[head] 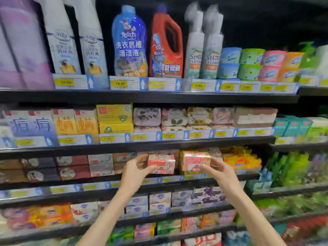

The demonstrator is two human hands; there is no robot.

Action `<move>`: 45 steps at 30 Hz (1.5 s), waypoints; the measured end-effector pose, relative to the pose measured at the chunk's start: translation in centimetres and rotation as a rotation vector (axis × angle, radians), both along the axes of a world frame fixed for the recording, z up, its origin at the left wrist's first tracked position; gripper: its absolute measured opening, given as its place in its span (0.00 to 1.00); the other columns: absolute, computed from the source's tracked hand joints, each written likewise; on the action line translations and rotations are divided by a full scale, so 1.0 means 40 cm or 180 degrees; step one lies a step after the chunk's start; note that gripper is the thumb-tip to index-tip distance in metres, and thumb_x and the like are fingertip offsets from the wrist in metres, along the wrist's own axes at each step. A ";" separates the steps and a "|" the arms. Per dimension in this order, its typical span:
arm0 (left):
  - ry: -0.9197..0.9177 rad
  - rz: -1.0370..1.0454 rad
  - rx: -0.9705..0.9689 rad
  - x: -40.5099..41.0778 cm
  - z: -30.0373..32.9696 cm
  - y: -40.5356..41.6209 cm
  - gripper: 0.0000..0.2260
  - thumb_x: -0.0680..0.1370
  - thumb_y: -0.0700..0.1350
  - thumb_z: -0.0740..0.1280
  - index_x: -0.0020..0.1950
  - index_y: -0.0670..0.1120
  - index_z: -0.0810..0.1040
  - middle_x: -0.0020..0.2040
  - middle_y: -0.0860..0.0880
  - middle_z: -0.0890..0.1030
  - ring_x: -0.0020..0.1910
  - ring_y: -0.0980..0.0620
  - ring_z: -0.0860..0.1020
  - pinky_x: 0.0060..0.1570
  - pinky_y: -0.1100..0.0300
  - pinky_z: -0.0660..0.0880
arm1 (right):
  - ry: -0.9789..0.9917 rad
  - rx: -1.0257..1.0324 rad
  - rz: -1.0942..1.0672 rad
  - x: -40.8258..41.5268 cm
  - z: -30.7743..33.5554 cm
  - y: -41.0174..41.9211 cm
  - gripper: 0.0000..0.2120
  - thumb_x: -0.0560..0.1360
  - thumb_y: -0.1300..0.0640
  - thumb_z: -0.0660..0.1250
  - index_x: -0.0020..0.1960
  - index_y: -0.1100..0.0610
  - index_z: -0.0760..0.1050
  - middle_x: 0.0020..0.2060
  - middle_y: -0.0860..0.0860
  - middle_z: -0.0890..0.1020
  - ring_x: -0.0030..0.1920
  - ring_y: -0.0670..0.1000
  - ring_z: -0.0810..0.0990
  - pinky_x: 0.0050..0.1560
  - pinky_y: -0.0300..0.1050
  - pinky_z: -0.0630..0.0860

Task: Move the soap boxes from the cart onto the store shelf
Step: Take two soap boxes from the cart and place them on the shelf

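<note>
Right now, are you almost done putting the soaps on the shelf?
Can't tell how close. Done: the shelf already has other boxes on it. In hand: the left hand holds one pink soap box and the right hand holds another, both at the shelf front. Left: the cart is out of view, so the remaining count is unknown.

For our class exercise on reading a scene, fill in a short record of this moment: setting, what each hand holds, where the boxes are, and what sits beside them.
setting: dark store shelving stocked with soaps and cleaners
left hand: grips a pink-and-white cardboard soap box
right hand: grips a pink soap box with yellow edge
box position: both at the third shelf's front
neighbour: yellow crinkly packets to the right
cart: not in view
</note>
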State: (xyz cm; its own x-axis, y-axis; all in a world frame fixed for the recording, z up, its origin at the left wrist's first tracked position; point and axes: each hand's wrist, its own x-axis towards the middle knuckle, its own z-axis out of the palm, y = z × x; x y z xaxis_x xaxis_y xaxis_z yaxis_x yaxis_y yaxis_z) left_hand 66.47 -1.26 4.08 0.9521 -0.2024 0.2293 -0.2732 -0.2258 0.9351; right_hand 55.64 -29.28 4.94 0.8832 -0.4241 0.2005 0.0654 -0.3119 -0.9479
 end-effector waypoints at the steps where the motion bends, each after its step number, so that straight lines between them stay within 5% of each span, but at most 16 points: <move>1: 0.0029 0.0105 0.0059 0.005 -0.005 0.007 0.19 0.72 0.41 0.79 0.59 0.50 0.77 0.48 0.63 0.79 0.43 0.74 0.79 0.41 0.79 0.72 | 0.0003 -0.0060 0.0078 0.020 -0.007 0.004 0.19 0.69 0.48 0.77 0.59 0.48 0.79 0.51 0.42 0.85 0.50 0.37 0.82 0.53 0.36 0.75; 7: 0.0240 0.0579 0.0140 0.041 -0.043 0.039 0.25 0.70 0.43 0.80 0.65 0.43 0.78 0.55 0.54 0.82 0.57 0.54 0.81 0.57 0.63 0.75 | 0.0107 -0.0156 0.0383 0.112 -0.044 0.011 0.31 0.68 0.43 0.77 0.68 0.51 0.75 0.58 0.45 0.81 0.56 0.42 0.79 0.56 0.41 0.73; 13: 0.0371 0.0678 0.0422 0.075 -0.075 0.031 0.30 0.70 0.47 0.80 0.69 0.41 0.75 0.62 0.46 0.82 0.61 0.49 0.80 0.63 0.55 0.76 | 0.0173 -0.0004 0.0321 0.139 -0.064 0.012 0.32 0.68 0.46 0.78 0.68 0.52 0.74 0.55 0.44 0.81 0.57 0.46 0.79 0.58 0.43 0.72; 19: 0.0284 0.0873 0.1251 0.108 -0.105 0.018 0.27 0.73 0.54 0.77 0.69 0.47 0.77 0.65 0.44 0.79 0.62 0.46 0.79 0.62 0.51 0.77 | 0.0226 0.0000 0.0094 0.155 -0.081 0.004 0.29 0.68 0.46 0.78 0.67 0.51 0.75 0.54 0.45 0.82 0.57 0.48 0.80 0.57 0.45 0.73; 25: 0.0336 0.1064 0.1836 0.126 -0.105 0.003 0.23 0.75 0.54 0.74 0.65 0.43 0.77 0.62 0.44 0.80 0.60 0.44 0.79 0.60 0.51 0.77 | 0.0243 -0.0111 0.0056 0.160 -0.078 0.009 0.28 0.69 0.47 0.77 0.67 0.51 0.75 0.54 0.44 0.80 0.57 0.48 0.78 0.56 0.44 0.72; 32: 0.0277 0.1227 0.2035 0.126 -0.114 -0.012 0.18 0.76 0.53 0.74 0.58 0.42 0.76 0.54 0.45 0.81 0.51 0.45 0.82 0.51 0.53 0.79 | 0.0188 -0.0299 0.0024 0.161 -0.067 0.017 0.26 0.70 0.50 0.77 0.65 0.54 0.76 0.52 0.45 0.79 0.53 0.46 0.78 0.53 0.43 0.71; 41: 0.0371 0.1217 0.2175 0.139 -0.113 -0.013 0.19 0.78 0.52 0.72 0.61 0.41 0.74 0.57 0.44 0.79 0.56 0.45 0.80 0.52 0.56 0.76 | 0.0158 -0.0601 0.0027 0.201 -0.064 0.054 0.21 0.68 0.49 0.78 0.58 0.53 0.78 0.48 0.44 0.84 0.48 0.42 0.82 0.48 0.39 0.79; 45: 0.0355 0.1203 0.2097 0.140 -0.121 -0.009 0.18 0.77 0.53 0.73 0.59 0.43 0.75 0.55 0.46 0.80 0.53 0.47 0.81 0.54 0.52 0.80 | 0.0192 -0.0942 0.0017 0.228 -0.070 0.082 0.18 0.69 0.46 0.77 0.54 0.50 0.77 0.47 0.44 0.82 0.49 0.43 0.79 0.45 0.33 0.73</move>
State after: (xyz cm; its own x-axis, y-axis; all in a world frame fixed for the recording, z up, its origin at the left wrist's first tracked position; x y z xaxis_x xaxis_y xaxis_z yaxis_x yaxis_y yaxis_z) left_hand 72.07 -1.61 -0.75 0.9941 0.0800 0.0726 0.0215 -0.8053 0.5925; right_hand 64.78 -25.99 2.12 0.8993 -0.3504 0.2617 0.0141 -0.5749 -0.8181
